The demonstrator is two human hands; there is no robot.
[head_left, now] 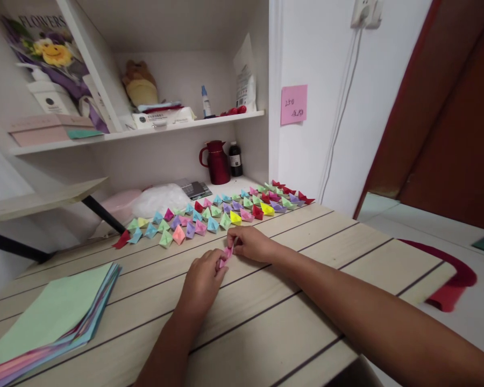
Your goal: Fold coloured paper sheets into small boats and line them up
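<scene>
— Where is your pink paper piece [227, 253] right now?

— Just in front of the rows of folded pieces [213, 215], low over the desk [306, 301], between your two hands. The fingers of your left hand [204, 279] and of your right hand [250, 243] are pinched on it from either end.

— Which step would you call that?

— A late fold, I judge: the piece is small and thick, much like those in the rows. The next move calls for a firm crease, with your hold tight enough that the layers do not slip. The stack of coloured sheets [52, 317] lies well to the left of the rows, nearer you.
</scene>
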